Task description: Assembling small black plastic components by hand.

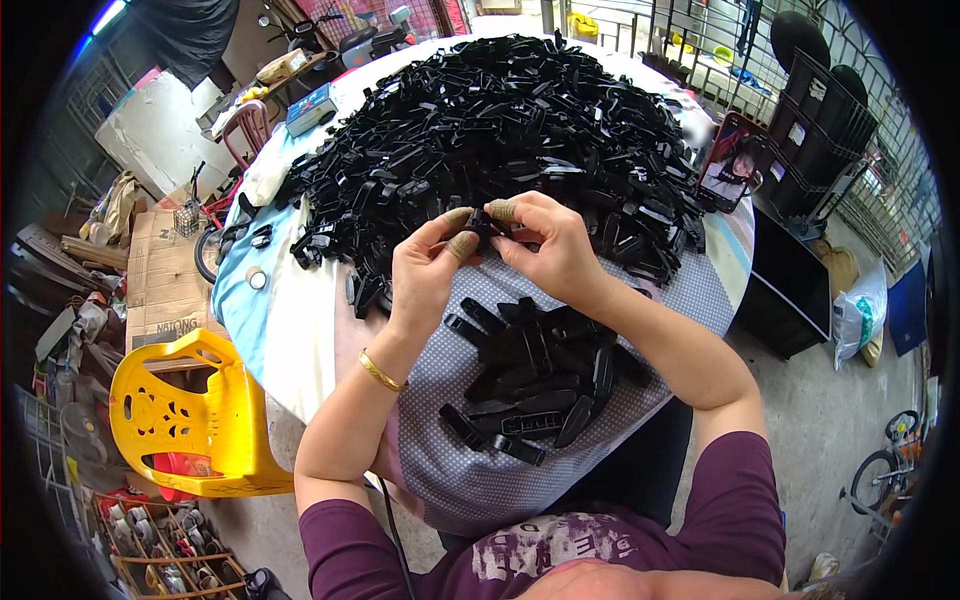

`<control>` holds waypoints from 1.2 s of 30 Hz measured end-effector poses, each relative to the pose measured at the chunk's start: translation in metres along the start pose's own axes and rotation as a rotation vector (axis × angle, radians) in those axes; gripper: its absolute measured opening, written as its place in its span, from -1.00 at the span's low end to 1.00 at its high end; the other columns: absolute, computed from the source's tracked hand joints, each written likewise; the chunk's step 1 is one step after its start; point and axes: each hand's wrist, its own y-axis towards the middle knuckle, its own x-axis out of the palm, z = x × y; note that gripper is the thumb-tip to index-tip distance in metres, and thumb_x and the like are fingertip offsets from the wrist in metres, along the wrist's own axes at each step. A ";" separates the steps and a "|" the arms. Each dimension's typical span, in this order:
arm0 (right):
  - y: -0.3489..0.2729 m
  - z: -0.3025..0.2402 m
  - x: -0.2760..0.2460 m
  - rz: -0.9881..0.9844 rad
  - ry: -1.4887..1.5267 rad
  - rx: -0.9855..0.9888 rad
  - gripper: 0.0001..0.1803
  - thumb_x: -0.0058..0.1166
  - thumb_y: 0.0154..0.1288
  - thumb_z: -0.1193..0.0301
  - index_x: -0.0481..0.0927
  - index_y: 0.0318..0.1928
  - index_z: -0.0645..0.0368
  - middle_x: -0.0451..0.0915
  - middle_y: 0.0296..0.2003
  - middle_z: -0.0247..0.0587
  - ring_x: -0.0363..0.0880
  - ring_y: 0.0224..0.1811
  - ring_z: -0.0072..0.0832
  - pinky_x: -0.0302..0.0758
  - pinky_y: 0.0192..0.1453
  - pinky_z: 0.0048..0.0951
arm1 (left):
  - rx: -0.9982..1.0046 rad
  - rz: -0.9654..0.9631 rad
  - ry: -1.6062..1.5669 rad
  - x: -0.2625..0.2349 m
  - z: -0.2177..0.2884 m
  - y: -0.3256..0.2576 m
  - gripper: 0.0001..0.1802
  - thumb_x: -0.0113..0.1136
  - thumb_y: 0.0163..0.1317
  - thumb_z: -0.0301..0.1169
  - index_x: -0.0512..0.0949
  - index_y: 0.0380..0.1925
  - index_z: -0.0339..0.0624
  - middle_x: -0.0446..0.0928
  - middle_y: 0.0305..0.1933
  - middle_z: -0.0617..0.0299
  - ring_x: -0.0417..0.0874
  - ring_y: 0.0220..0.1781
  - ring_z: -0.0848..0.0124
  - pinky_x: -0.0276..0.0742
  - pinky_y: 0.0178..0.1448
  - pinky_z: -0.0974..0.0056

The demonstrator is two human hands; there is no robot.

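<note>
Between the fingertips of both hands is a small black plastic part (481,228), partly hidden by the fingers. My left hand (432,262) pinches it from the left, with tan finger covers on thumb and forefinger. From the right, my right hand (545,245) pinches it too, a similar cover on one fingertip. Right behind the hands rises a big heap of black plastic parts (500,120), long and narrow. Nearer my body, below the hands, lies a smaller pile of black parts (540,375) on the patterned cloth (430,450).
A phone (733,162) stands at the heap's right edge. A blue box (310,110) sits at the table's far left, and a tape roll (257,279) lies on the left. Beside the table stand a yellow plastic chair (230,420) and, to the right, a black bin (790,290).
</note>
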 end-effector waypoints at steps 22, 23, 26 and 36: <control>0.001 0.002 -0.003 -0.155 -0.254 0.074 -0.70 0.29 0.02 0.35 0.60 -0.26 0.26 0.54 -0.40 -0.14 0.54 -0.43 -0.36 0.47 -0.36 -0.47 | 0.005 -0.096 -0.049 -0.004 0.006 -0.001 -0.73 0.17 0.17 -0.54 0.55 -0.10 -0.36 0.62 -0.18 0.11 0.60 -0.18 0.48 0.51 -0.01 0.43; 0.001 0.001 -0.004 -0.209 -0.245 0.086 -0.72 0.28 0.02 0.30 0.61 -0.32 0.25 0.55 -0.48 -0.10 0.53 -0.48 -0.28 0.45 -0.38 -0.41 | 0.012 -0.080 -0.056 -0.004 0.006 -0.001 -0.77 0.18 0.15 -0.59 0.59 -0.16 -0.36 0.62 -0.22 0.17 0.60 -0.22 0.53 0.51 -0.07 0.48; -0.003 -0.001 -0.001 -0.212 -0.222 0.077 -0.76 0.26 0.03 0.26 0.64 -0.42 0.20 0.54 -0.59 -0.05 0.52 -0.54 -0.22 0.41 -0.42 -0.34 | 0.008 -0.109 -0.028 -0.005 0.011 -0.001 -0.77 0.18 0.14 -0.60 0.59 -0.17 -0.36 0.62 -0.22 0.17 0.60 -0.23 0.54 0.51 -0.07 0.48; 0.030 0.022 -0.057 -0.041 -0.221 -0.078 -0.67 0.16 0.19 0.29 0.58 -0.14 0.28 0.60 -0.30 -0.19 0.52 -0.35 -0.58 0.46 -0.24 -0.53 | 0.083 -0.303 0.427 0.012 0.037 -0.009 -0.60 0.27 0.06 -0.57 0.51 -0.04 -0.38 0.62 -0.22 0.13 0.62 -0.19 0.48 0.55 -0.10 0.41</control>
